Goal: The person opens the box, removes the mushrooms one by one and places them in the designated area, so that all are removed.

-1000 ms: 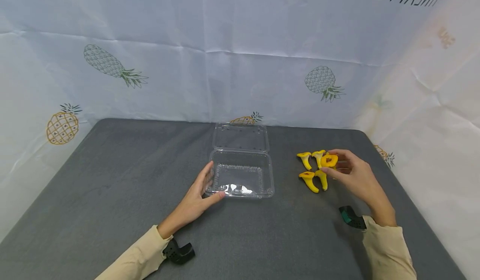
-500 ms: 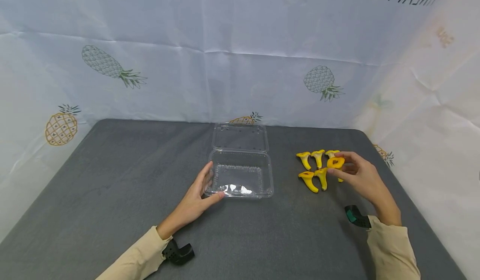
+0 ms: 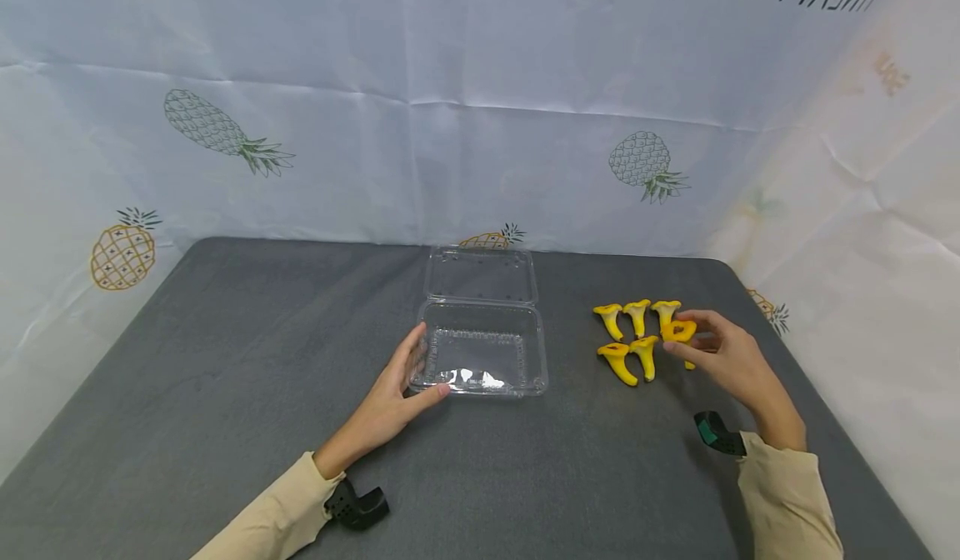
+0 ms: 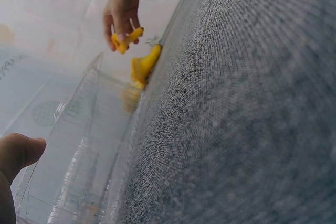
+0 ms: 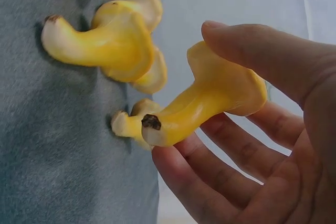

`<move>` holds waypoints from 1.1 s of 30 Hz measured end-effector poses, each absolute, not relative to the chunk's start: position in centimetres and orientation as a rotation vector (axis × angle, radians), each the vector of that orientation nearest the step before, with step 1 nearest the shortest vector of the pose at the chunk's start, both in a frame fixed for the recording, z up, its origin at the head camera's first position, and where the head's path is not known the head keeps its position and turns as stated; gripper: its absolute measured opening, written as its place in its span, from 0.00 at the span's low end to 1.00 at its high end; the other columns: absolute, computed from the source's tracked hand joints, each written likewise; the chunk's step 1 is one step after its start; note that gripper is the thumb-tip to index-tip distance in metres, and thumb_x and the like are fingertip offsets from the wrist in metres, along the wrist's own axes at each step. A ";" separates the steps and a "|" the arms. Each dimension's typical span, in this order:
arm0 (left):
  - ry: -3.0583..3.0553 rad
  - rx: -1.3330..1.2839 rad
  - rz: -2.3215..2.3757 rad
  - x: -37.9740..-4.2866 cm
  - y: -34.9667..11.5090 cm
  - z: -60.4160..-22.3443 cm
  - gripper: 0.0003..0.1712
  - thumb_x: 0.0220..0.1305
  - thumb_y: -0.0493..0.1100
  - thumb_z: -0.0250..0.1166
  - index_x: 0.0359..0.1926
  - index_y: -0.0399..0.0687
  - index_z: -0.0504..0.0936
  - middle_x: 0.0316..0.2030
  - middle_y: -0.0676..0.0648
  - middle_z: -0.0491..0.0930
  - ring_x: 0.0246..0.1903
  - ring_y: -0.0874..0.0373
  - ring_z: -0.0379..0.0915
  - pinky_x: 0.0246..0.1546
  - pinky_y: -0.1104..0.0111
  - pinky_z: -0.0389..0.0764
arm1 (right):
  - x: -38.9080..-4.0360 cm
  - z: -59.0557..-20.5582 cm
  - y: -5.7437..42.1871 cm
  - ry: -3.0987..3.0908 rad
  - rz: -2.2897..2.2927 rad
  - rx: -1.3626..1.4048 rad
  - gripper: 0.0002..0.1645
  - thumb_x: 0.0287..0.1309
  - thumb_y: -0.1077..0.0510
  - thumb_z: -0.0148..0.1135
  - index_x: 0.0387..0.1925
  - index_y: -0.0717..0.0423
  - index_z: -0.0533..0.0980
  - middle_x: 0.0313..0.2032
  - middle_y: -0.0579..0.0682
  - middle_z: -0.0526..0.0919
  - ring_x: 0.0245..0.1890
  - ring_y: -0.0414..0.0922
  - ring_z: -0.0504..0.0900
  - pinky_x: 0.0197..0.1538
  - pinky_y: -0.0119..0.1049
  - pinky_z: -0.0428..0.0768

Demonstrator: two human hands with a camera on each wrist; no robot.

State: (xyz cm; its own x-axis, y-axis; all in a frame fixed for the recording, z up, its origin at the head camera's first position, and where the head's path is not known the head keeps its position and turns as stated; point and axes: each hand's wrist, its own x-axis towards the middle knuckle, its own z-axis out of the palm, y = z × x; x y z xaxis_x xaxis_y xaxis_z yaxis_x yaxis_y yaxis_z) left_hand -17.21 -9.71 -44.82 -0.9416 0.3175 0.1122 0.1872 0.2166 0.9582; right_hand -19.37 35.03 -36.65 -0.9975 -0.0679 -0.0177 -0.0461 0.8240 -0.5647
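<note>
My left hand [image 3: 390, 402] grips the near left corner of a clear plastic clamshell box [image 3: 480, 353], thumb over its front rim and fingers along the left side. The lid [image 3: 482, 277] lies folded back. At the right, my right hand [image 3: 723, 356] pinches a yellow chanterelle mushroom [image 5: 210, 95] between thumb and fingertips. Its dark-tipped stem points away from the palm in the right wrist view. Beside that hand, several more chanterelles [image 3: 618, 366] lie in two rows on the table. In the left wrist view, my thumb [image 4: 23, 153] shows at the box's see-through wall [image 4: 68, 153].
A dark grey cloth-covered table [image 3: 247, 360] carries everything. Behind it hangs a pale curtain [image 3: 360, 168] printed with pineapples, meeting the table's far edge. Both wrists wear black camera mounts [image 3: 356, 506].
My right hand has shifted right and slightly nearer with the chanterelle, uncovering another one in the back row. The left hand and box stay where they were.
</note>
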 end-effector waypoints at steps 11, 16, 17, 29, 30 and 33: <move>2.361 0.495 1.843 -17.2 -9.6 -44.8 0.54 0.66 0.45 0.67 0.79 0.46 0.40 0.79 0.40 0.39 0.77 0.39 0.42 0.75 0.45 0.52 | -19.9 -38.0 35.8 2.943 -0.894 -0.024 0.41 0.66 0.42 0.62 0.69 0.64 0.63 0.62 0.70 0.71 0.57 0.69 0.76 0.49 0.59 0.83; 2.359 0.488 1.838 -17.1 -9.7 -44.7 0.53 0.66 0.44 0.67 0.79 0.47 0.40 0.79 0.40 0.39 0.77 0.39 0.42 0.75 0.45 0.52 | -20.1 -38.4 36.0 2.925 -0.889 -0.010 0.42 0.66 0.42 0.62 0.69 0.65 0.63 0.64 0.71 0.69 0.58 0.70 0.75 0.50 0.59 0.82; 2.360 0.488 1.837 -17.2 -9.7 -44.8 0.53 0.66 0.44 0.67 0.79 0.47 0.40 0.79 0.40 0.39 0.77 0.39 0.42 0.75 0.45 0.52 | -20.1 -38.4 36.1 2.921 -0.890 -0.010 0.42 0.66 0.42 0.62 0.69 0.65 0.63 0.64 0.71 0.68 0.58 0.70 0.75 0.50 0.59 0.82; 2.366 0.476 1.827 -17.2 -9.6 -44.6 0.54 0.66 0.46 0.67 0.79 0.48 0.40 0.79 0.42 0.39 0.78 0.40 0.41 0.75 0.45 0.51 | -20.2 -39.0 36.4 2.886 -0.900 0.009 0.42 0.66 0.42 0.61 0.69 0.66 0.62 0.65 0.73 0.66 0.59 0.71 0.73 0.51 0.59 0.82; 2.365 0.477 1.828 -17.2 -9.6 -44.6 0.54 0.66 0.46 0.67 0.79 0.48 0.40 0.79 0.41 0.39 0.78 0.39 0.41 0.75 0.45 0.51 | -20.3 -39.1 36.5 2.884 -0.900 0.011 0.42 0.66 0.42 0.61 0.69 0.66 0.62 0.65 0.73 0.66 0.59 0.71 0.73 0.51 0.59 0.82; 2.361 0.479 1.834 -17.3 -9.7 -44.6 0.54 0.66 0.46 0.67 0.79 0.48 0.40 0.79 0.41 0.39 0.77 0.39 0.42 0.75 0.45 0.52 | -20.4 -39.3 36.5 2.889 -0.894 0.003 0.42 0.67 0.42 0.61 0.68 0.66 0.63 0.65 0.73 0.66 0.58 0.71 0.74 0.50 0.58 0.83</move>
State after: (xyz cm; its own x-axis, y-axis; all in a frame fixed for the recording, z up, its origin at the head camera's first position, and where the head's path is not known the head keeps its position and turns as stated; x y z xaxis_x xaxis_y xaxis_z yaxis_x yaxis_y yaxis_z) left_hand -17.26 -9.65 -44.64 -0.9436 0.3147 0.1025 0.1771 0.2186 0.9596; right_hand -20.36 36.48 -39.28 -0.9931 -0.0327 -0.1124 0.0365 0.8258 -0.5629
